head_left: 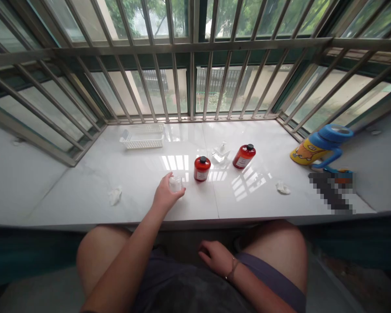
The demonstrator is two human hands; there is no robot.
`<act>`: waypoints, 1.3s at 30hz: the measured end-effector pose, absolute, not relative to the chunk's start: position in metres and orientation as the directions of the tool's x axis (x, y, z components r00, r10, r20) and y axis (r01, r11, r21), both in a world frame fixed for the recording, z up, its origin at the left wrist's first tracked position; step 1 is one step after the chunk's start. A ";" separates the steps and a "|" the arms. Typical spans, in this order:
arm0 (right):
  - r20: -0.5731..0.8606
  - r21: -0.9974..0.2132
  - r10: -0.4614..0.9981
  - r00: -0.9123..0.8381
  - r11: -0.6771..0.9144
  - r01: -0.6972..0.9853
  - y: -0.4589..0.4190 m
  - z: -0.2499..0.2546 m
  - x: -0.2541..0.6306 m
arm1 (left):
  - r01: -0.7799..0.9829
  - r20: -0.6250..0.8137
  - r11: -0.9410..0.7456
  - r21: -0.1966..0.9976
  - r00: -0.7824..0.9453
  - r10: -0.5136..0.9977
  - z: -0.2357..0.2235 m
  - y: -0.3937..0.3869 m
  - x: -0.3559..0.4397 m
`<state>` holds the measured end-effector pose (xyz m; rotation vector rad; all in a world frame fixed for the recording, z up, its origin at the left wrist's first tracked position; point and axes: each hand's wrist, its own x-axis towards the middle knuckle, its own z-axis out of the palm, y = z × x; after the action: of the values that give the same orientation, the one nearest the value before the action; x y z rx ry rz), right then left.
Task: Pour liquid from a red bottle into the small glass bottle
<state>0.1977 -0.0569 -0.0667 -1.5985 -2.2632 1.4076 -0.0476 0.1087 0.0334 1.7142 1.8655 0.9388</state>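
My left hand (165, 194) is at the near part of the white counter, its thumb and fingers closed around a small clear plastic piece (175, 184) whose exact kind I cannot make out. Just right of it stands a red bottle (202, 169) with a black cap and a white label. A second red bottle (244, 157) is farther right. Between the two bottles lies a clear and whitish pump-like piece (220, 153). Low over my lap, off the counter, my right hand (217, 256) hangs with loosely bent fingers apart and nothing visible in them.
A white perforated basket (143, 142) sits at the back left of the counter (84, 187). Crumpled white tissues (115, 196) lie at left and right. A blue and yellow jug (319, 145) stands at the right, beside a blurred dark object (330, 191). Metal window bars (192, 87) close off the back.
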 end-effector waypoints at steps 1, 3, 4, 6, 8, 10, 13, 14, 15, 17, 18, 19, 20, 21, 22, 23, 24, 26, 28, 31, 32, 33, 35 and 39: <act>-0.399 -0.708 0.779 -0.483 0.073 0.703 -0.055 -0.053 0.197 | 0.679 0.146 -0.032 0.733 -0.110 0.983 0.031 0.101 -0.040; -0.258 -0.788 0.833 -0.490 0.112 0.605 -0.048 -0.021 0.195 | 0.664 0.184 -0.096 0.741 -0.064 0.981 0.027 0.086 -0.027; -0.150 -0.821 0.876 -0.458 0.148 0.552 -0.042 -0.005 0.194 | 0.658 0.201 -0.120 0.743 -0.048 0.978 0.026 0.080 -0.020; 0.064 -0.838 0.932 -0.358 0.245 0.488 -0.025 0.024 0.191 | 0.654 0.225 -0.146 0.743 -0.038 0.974 0.023 0.072 -0.011; 0.243 -0.800 0.939 -0.243 0.336 0.497 -0.004 0.047 0.186 | 0.657 0.236 -0.143 0.740 -0.055 0.970 0.021 0.068 -0.005; 0.349 -0.753 0.920 -0.180 0.389 0.530 0.019 0.059 0.178 | 0.662 0.241 -0.135 0.737 -0.070 0.968 0.018 0.067 -0.004; 0.390 -0.720 0.907 -0.159 0.408 0.561 0.047 0.061 0.162 | 0.675 0.242 -0.143 0.724 -0.054 0.969 0.016 0.068 -0.006; 0.389 -0.725 0.910 -0.146 0.400 0.561 0.053 0.059 0.155 | 0.678 0.245 -0.152 0.719 -0.043 0.969 0.016 0.069 -0.007; 0.385 -0.741 0.915 -0.119 0.383 0.551 0.058 0.055 0.148 | 0.681 0.247 -0.160 0.715 -0.032 0.968 0.016 0.069 -0.008; 0.365 -0.799 0.931 -0.027 0.328 0.503 0.064 0.048 0.136 | 0.683 0.247 -0.169 0.711 -0.018 0.969 0.016 0.069 -0.008; 0.346 -0.833 0.938 0.024 0.295 0.468 0.066 0.044 0.131 | 0.683 0.242 -0.164 0.712 -0.019 0.970 0.016 0.069 -0.009; 0.322 -0.862 0.944 0.070 0.262 0.434 0.067 0.042 0.127 | 0.682 0.234 -0.154 0.715 -0.026 0.972 0.016 0.068 -0.008; 0.297 -0.885 0.950 0.102 0.233 0.404 0.068 0.039 0.124 | 0.680 0.224 -0.142 0.720 -0.034 0.974 0.017 0.068 -0.008; 0.275 -0.899 0.954 0.117 0.212 0.383 0.068 0.038 0.123 | 0.675 0.214 -0.130 0.726 -0.042 0.976 0.017 0.068 -0.008; 0.262 -0.907 0.958 0.117 0.203 0.370 0.069 0.037 0.123 | 0.669 0.207 -0.122 0.733 -0.048 0.977 0.016 0.067 -0.008; 0.260 -0.909 0.960 0.105 0.206 0.362 0.071 0.036 0.123 | 0.662 0.203 -0.119 0.740 -0.051 0.978 0.016 0.067 -0.008; 0.270 -0.907 0.959 0.087 0.223 0.358 0.072 0.035 0.125 | 0.656 0.203 -0.121 0.745 -0.051 0.978 0.016 0.067 -0.008; 0.312 -0.894 0.949 0.040 0.279 0.350 0.074 0.033 0.129 | 0.649 0.218 -0.137 0.748 -0.046 0.975 0.014 0.067 -0.007; 0.363 -0.871 0.932 -0.008 0.342 0.353 0.077 0.030 0.133 | 0.649 0.237 -0.152 0.745 -0.045 0.970 0.013 0.067 -0.007; 0.418 -0.833 0.906 -0.061 0.409 0.373 0.080 0.026 0.136 | 0.652 0.249 -0.160 0.741 -0.045 0.967 0.012 0.068 -0.007; 0.426 -0.826 0.902 -0.074 0.421 0.375 0.080 0.025 0.137 | 0.653 0.249 -0.160 0.740 -0.045 0.968 0.013 0.068 -0.007; 0.423 -0.827 0.902 -0.087 0.423 0.370 0.081 0.024 0.138 | 0.654 0.248 -0.159 0.739 -0.046 0.968 0.013 0.068 -0.007; 0.394 -0.846 0.912 -0.116 0.409 0.341 0.081 0.023 0.141 | 0.658 0.245 -0.153 0.737 -0.050 0.968 0.014 0.067 -0.007; 0.367 -0.865 0.913 -0.177 0.405 0.295 0.074 0.023 0.145 | 0.670 0.251 -0.158 0.725 -0.044 0.967 0.013 0.067 -0.007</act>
<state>0.1450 0.0741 0.0234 -1.0676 -1.6986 0.8040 -0.0071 0.0672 0.0130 1.8532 1.7296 1.0479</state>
